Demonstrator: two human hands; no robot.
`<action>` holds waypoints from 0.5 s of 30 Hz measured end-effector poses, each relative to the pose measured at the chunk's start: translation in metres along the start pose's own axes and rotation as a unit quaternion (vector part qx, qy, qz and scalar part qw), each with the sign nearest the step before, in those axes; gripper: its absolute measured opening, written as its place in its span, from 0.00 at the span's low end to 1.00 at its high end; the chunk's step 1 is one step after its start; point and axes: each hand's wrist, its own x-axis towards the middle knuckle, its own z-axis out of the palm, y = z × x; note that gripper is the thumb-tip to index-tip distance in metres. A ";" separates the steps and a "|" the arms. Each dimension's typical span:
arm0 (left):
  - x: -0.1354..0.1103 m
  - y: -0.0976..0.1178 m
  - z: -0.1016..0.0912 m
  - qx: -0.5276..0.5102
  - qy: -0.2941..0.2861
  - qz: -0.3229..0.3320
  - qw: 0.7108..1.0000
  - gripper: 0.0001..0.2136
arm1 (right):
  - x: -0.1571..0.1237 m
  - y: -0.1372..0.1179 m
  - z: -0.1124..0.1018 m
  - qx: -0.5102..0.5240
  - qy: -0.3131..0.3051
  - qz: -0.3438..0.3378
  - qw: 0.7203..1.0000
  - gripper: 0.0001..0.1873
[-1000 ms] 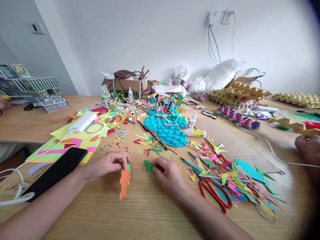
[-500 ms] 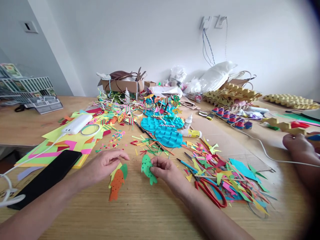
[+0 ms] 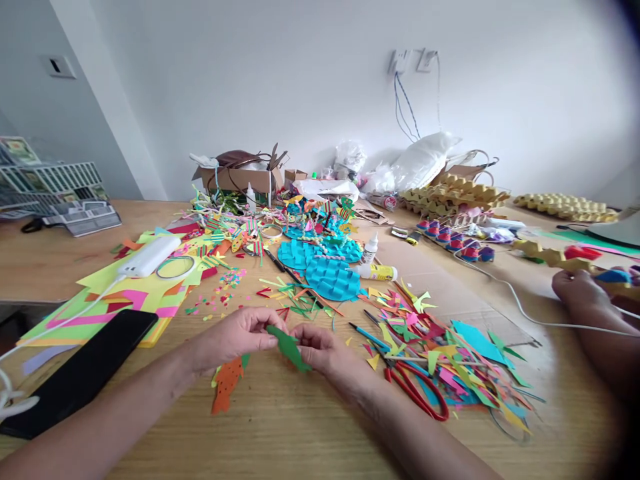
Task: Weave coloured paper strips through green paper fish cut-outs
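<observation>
Between my two hands is a green paper fish [image 3: 289, 348], tilted so that its plain side shows. My left hand [image 3: 253, 331] pinches its upper left end between thumb and fingers. At its lower right part, my right hand [image 3: 320, 347] grips it, thumb in front. Below my left hand an orange paper fish [image 3: 227, 385] with dark dots lies on the table, over yellow and green paper pieces that are mostly covered. Red-handled scissors [image 3: 419, 390] lie right of my right hand, partly under paper scraps [image 3: 450, 360].
A black phone-like slab [image 3: 83, 373] and coloured sheets [image 3: 65, 313] with a white power bank [image 3: 151, 257] lie left. Blue paper discs [image 3: 333, 279] and glue bottles [image 3: 377, 272] stand ahead. At right, another person's hand [image 3: 580, 293] holds an egg-carton strip [image 3: 543, 252].
My left hand has moved right and taken hold of the green fish. The fish has turned from its dotted side to its plain side. The view has shifted slightly.
</observation>
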 end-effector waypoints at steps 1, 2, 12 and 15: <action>-0.001 0.003 0.000 -0.013 0.005 -0.037 0.999 0.04 | 0.000 -0.001 -0.001 -0.033 0.022 -0.019 0.999 0.16; -0.002 0.005 0.000 -0.024 0.009 -0.069 0.997 0.04 | 0.000 -0.003 -0.002 -0.060 0.043 -0.041 0.996 0.15; 0.007 -0.017 0.013 0.034 -0.025 -0.107 0.993 0.03 | 0.006 0.008 -0.007 -0.250 0.088 -0.059 0.962 0.04; 0.006 -0.022 0.017 0.092 -0.018 -0.112 0.989 0.05 | 0.007 0.011 -0.004 -0.315 0.105 -0.036 0.943 0.03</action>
